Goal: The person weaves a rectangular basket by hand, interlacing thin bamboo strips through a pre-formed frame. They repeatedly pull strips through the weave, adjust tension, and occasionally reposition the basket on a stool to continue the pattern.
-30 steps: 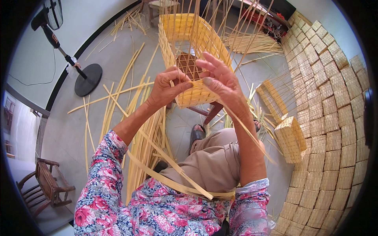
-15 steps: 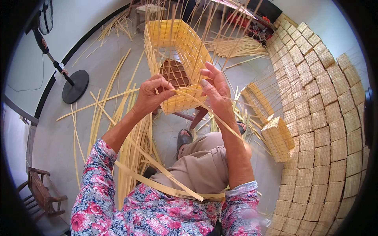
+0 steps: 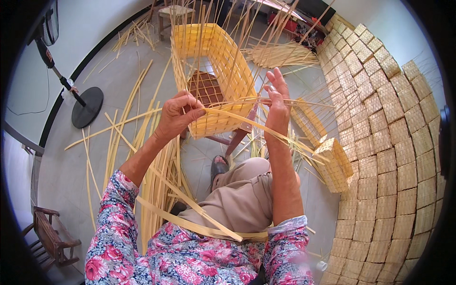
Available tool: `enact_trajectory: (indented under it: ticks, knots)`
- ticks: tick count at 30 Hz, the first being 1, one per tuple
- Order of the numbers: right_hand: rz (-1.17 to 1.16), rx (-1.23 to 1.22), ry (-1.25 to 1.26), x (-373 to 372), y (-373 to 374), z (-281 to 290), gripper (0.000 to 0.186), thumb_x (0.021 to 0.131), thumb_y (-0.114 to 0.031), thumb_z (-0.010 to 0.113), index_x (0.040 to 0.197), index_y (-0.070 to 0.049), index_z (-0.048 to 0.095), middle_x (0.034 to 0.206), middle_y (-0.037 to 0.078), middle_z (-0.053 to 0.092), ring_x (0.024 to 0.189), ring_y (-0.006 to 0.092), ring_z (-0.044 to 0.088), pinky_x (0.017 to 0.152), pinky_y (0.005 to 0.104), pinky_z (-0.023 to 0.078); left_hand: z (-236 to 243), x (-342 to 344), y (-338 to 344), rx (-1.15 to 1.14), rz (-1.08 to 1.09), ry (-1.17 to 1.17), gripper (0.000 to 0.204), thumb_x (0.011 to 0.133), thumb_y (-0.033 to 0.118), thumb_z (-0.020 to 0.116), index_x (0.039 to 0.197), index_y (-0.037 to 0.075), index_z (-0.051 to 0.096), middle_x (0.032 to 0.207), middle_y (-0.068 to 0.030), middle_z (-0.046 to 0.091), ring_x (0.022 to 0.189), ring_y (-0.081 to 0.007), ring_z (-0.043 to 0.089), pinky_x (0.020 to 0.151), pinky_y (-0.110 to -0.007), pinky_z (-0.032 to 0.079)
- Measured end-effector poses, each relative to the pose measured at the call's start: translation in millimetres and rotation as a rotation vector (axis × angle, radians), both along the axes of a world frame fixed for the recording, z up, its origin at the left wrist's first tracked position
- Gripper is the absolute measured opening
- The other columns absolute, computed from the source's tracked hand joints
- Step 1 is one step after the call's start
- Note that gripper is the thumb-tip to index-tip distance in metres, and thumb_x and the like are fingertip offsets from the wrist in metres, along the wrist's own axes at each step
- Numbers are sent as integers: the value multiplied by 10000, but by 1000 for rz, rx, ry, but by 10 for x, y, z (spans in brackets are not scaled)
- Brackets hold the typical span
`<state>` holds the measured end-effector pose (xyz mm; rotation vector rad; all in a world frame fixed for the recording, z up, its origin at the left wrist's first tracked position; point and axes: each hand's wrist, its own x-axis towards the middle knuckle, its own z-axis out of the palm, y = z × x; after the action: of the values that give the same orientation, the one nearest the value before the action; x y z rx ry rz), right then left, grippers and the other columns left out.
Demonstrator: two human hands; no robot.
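A yellow woven basket (image 3: 204, 39) with long upright stakes stands tilted on a dark red wooden stool (image 3: 237, 136). My left hand (image 3: 178, 114) pinches a pale flat strip (image 3: 244, 121) at the basket's near rim, with thumb and forefinger together. My right hand (image 3: 278, 97) is just right of the rim, fingers stretched upward, with thin strips running across it. The pinched strip trails down to the right past my right forearm. More long loose strips (image 3: 154, 190) lie beside and across my lap.
Right are two unfinished woven pieces (image 3: 332, 161) and stacks of small woven squares (image 3: 394, 156). Left are a standing fan (image 3: 85, 107) and a wooden chair (image 3: 52, 232). A bundle of strips (image 3: 280, 54), a light stool (image 3: 178, 12) and a low table (image 3: 289, 12) are at the back.
The basket and my left hand have shifted left in the view. My right hand has straightened its fingers and moved right, away from the rim, with strips now across it.
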<state>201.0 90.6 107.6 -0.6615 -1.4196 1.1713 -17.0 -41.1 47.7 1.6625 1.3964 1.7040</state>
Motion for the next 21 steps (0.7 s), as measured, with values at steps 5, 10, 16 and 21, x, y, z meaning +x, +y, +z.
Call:
enact_trajectory:
  ticks: [5,10,16,21]
  knots:
    - [-34,55,-36,41,-22,49,245,971,-105,519,1163,-5,633,980,70,623,849,143,588,759,268,485,-85,-1,15,45,-14,-79,84,889,73,770,908,37,696,852,18,534,760,-76,475,688,-231,400]
    - [-135,-379,427,96,74,-31,164,1013,-198,534,951,-61,601,861,43,577,742,151,565,637,298,494,-92,101,60,84,83,-146,66,909,51,734,915,34,670,843,22,539,740,-58,472,665,-219,390]
    - [-268,385,-202,199,-50,-12,348,993,-382,637,1055,-40,624,969,29,575,837,104,515,732,280,460,96,53,56,-18,163,112,65,840,26,736,814,12,678,752,28,526,637,-40,448,578,-229,370]
    - [-177,354,28,325,-28,75,358,927,-358,738,1107,-48,720,1083,66,643,965,154,575,867,288,459,196,-273,22,-175,-65,115,75,868,20,722,812,20,673,764,34,563,670,-30,475,607,-215,389]
